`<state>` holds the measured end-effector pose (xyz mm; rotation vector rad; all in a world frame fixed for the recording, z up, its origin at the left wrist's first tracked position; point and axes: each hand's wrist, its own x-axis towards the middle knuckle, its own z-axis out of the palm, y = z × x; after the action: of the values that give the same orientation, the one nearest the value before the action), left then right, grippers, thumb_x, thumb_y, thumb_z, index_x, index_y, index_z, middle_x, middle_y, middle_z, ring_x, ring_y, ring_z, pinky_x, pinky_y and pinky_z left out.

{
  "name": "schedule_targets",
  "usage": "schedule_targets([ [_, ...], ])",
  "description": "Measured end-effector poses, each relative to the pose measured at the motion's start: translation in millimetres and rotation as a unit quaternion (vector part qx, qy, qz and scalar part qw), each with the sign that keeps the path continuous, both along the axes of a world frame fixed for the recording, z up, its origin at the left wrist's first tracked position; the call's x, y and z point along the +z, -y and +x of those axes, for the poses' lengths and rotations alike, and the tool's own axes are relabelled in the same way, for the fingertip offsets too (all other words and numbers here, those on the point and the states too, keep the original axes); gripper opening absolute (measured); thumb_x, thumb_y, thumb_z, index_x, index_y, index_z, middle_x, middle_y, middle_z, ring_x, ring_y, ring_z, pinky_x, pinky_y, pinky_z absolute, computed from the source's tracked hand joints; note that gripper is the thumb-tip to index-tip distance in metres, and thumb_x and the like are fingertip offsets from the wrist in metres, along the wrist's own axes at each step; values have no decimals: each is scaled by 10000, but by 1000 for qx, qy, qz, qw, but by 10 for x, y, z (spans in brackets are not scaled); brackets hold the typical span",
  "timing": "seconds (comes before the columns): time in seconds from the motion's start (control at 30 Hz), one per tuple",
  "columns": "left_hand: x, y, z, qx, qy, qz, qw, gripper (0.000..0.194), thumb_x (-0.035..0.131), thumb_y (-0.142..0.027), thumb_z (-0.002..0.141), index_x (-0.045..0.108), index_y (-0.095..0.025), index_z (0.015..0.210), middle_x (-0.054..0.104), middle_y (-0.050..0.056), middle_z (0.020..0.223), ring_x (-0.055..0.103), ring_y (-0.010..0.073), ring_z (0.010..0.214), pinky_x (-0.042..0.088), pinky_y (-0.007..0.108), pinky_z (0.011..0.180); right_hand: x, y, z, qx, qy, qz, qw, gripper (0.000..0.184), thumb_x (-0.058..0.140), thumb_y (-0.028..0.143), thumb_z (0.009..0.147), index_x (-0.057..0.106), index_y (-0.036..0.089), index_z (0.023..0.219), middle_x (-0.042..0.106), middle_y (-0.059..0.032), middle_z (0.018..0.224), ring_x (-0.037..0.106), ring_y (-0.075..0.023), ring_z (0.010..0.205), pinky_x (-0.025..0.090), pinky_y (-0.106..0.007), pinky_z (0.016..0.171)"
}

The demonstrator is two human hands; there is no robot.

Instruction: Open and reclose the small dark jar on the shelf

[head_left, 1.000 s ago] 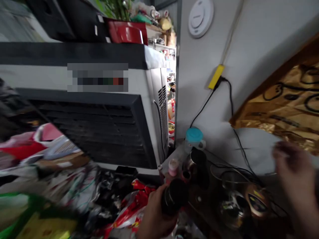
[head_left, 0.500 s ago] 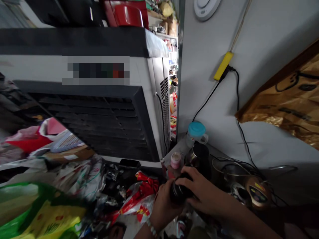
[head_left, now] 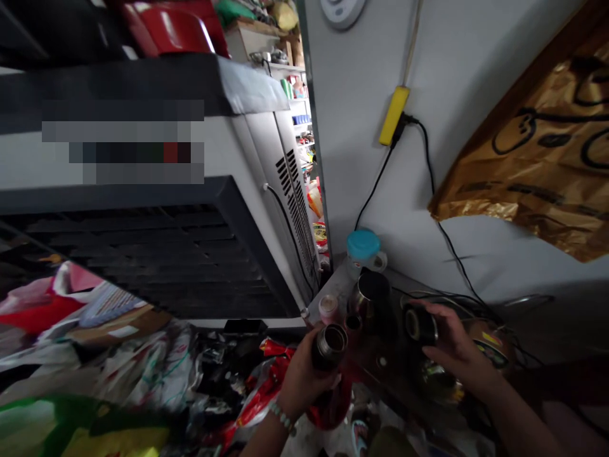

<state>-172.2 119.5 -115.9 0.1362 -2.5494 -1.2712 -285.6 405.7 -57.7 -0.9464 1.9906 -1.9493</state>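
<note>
Now left hand (head_left: 299, 381) grips flask (head_left: 328, 346), right hand (head_left: 451, 349) its cap (head_left: 419, 325)

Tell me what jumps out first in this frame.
Low in the middle, the left hand grips an open flask, and the right hand holds its dark lid off to the right. A big grey-and-black air cooler fills the left half, with crumpled wrappers heaped below it. On the white wall, a yellow plug strip trails a black cable, beside a gold foil sheet.
</note>
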Motion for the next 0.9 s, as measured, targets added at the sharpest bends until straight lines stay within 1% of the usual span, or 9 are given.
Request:
schedule_targets([
  [0.13, -35, 110, -183, -20, 36, -38, 998, 641, 717, -284, 647, 401, -181, 1195, 570, 112, 1159, 551, 277, 1064, 460, 396, 902, -322, -352, 49, -83, 25, -5, 996, 459, 596, 331, 825, 341, 314, 1206, 333, -91, 1361, 312, -254, 1281, 309, -419, 1038],
  [0.2, -43, 140, -272, -29, 56, -63, 996, 634, 707, -305, 661, 387, -174, 1193, 573, 113, 1148, 551, 269, 1058, 452, 390, 904, -423, -465, 75, -98, 44, -2, 994, 465, 599, 344, 820, 344, 314, 1208, 336, -92, 1366, 327, -268, 1272, 322, -436, 1029],
  [0.27, -29, 156, -358, -39, 76, -89, 992, 627, 697, -303, 670, 375, -175, 1192, 575, 109, 1134, 550, 261, 1048, 443, 385, 903, -475, -537, 94, -105, 62, 1, 992, 474, 597, 346, 822, 337, 321, 1217, 331, -85, 1377, 322, -268, 1276, 312, -446, 1034],
  [0.37, 34, 170, -480, -57, 102, -128, 985, 635, 686, -266, 662, 359, -190, 1201, 567, 98, 1132, 547, 253, 1036, 437, 371, 886, -484, -594, 105, -115, 69, -5, 991, 474, 596, 340, 826, 337, 330, 1223, 330, -72, 1382, 322, -257, 1277, 288, -446, 1047],
  [0.53, 166, 207, -633, -77, 146, -196, 967, 589, 630, -154, 629, 398, -189, 1169, 581, 96, 1092, 566, 258, 982, 436, 351, 840, -477, -652, 82, -111, 70, -27, 991, 465, 593, 340, 829, 344, 318, 1221, 344, -81, 1367, 350, -260, 1256, 315, -443, 1032],
  [0.67, 248, 251, -678, -88, 168, -238, 953, 572, 646, -162, 607, 437, -205, 1138, 590, 80, 1071, 576, 259, 959, 437, 332, 809, -506, -678, 46, -115, 70, -30, 990, 468, 594, 327, 832, 339, 319, 1225, 336, -84, 1362, 345, -258, 1254, 304, -450, 1035],
  [0.77, 301, 284, -690, -98, 174, -259, 945, 590, 651, -135, 574, 454, -202, 1125, 598, 74, 1041, 571, 257, 959, 434, 322, 803, -516, -657, 20, -113, 65, -40, 991, 459, 592, 323, 835, 340, 325, 1219, 348, -79, 1350, 347, -250, 1252, 292, -448, 1042],
  [0.9, 363, 309, -712, -104, 169, -274, 941, 581, 651, -142, 552, 500, -183, 1111, 610, 82, 1002, 582, 266, 907, 444, 326, 752, -496, -600, 0, -111, 64, -46, 991, 455, 592, 339, 832, 350, 314, 1216, 373, -85, 1326, 364, -254, 1243, 325, -437, 1028],
])
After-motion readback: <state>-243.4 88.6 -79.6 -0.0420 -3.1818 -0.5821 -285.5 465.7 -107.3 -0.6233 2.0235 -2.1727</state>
